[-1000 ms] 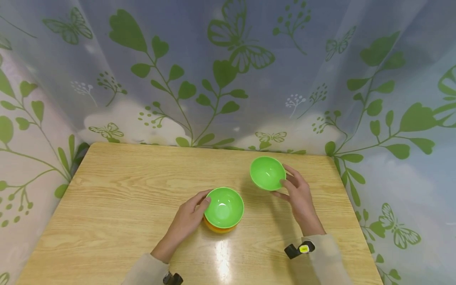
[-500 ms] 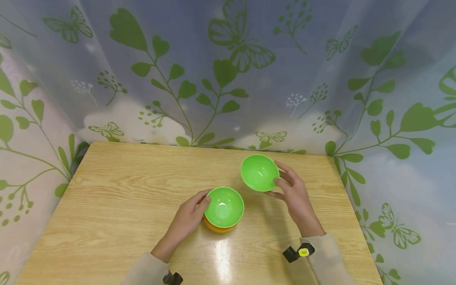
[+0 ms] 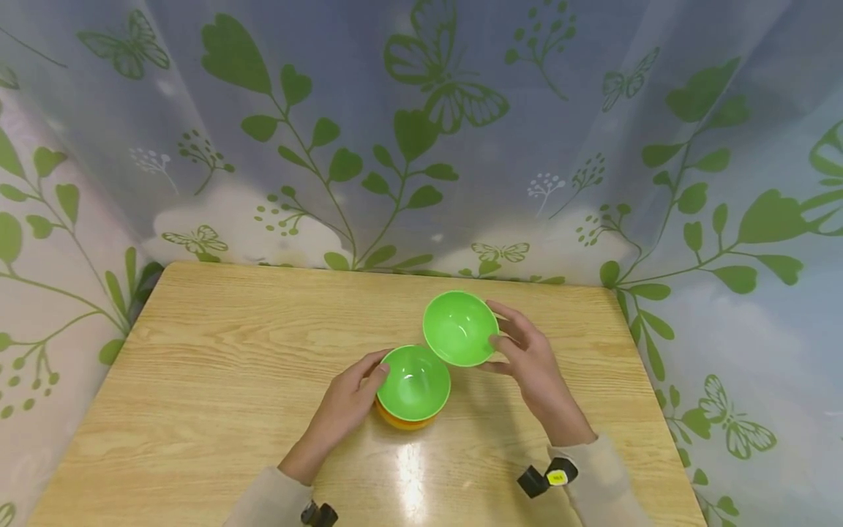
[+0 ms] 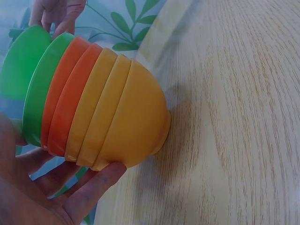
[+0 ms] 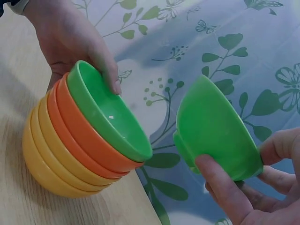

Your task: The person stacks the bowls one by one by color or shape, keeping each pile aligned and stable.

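A stack of nested bowls stands on the wooden table, with a green bowl (image 3: pixel 413 384) on top, orange bowls (image 4: pixel 75 98) under it and several yellow bowls (image 4: pixel 136 108) at the bottom. My left hand (image 3: pixel 352 395) holds the stack at its left side, thumb over the green rim and fingers along the outer walls. In my right hand (image 3: pixel 530 359) is a second green bowl (image 5: pixel 213 126), pinched at its right rim between thumb and fingers. That bowl hangs above the table, tilted, just behind and right of the stack, its inside facing up in the head view.
The wooden table (image 3: pixel 230 351) reaches back to a curtain (image 3: pixel 369 146) printed with green leaves and butterflies. More of this curtain hangs at both sides. A black wrist camera (image 3: pixel 546 477) sits on the right sleeve.
My right hand has carried the held green bowl leftward, from the right of the stack to close by its back right rim. The left hand and the stack have stayed in place.
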Action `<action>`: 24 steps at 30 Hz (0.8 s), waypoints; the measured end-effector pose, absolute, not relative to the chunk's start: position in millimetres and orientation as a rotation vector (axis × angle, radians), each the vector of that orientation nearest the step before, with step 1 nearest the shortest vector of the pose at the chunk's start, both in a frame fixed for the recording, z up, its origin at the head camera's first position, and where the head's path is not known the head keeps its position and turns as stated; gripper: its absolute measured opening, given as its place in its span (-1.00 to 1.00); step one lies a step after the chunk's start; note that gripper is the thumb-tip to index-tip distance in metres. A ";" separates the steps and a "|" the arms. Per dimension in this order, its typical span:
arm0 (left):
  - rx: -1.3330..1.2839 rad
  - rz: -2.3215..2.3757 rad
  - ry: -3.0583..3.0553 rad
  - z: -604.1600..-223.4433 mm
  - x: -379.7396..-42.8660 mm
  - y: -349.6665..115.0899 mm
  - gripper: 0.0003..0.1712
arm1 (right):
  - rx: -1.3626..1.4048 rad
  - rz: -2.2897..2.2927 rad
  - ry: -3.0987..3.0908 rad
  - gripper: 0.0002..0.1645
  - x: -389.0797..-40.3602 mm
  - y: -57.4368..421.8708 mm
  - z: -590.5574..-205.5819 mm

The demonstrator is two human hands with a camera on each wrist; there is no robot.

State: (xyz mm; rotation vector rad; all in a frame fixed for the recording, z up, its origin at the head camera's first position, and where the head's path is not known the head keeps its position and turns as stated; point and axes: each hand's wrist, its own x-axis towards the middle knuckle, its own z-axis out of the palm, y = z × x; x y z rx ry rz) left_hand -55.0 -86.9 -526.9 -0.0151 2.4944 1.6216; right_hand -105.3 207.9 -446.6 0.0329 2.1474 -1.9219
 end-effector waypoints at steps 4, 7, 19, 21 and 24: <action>-0.008 1.621 2.497 -527.2 -54.0 -87.1 -0.47 | 0.000 -1.908 2.130 -0.29 -103.0 204.9 -448.3; -0.007 1.622 2.499 -527.1 -53.9 -87.1 -0.47 | -0.024 -1.884 2.135 -0.30 -101.7 203.3 -450.6; 0.000 1.634 2.500 -527.6 -55.1 -87.5 -0.50 | -0.165 -1.791 2.091 -0.30 -98.7 196.4 -459.7; 0.004 1.635 2.503 -527.4 -55.0 -87.5 -0.50 | -0.179 -1.785 2.082 -0.31 -98.1 195.4 -460.5; 0.004 1.636 2.504 -527.4 -55.0 -87.5 -0.51 | -0.201 -1.773 2.079 -0.31 -97.3 194.4 -461.8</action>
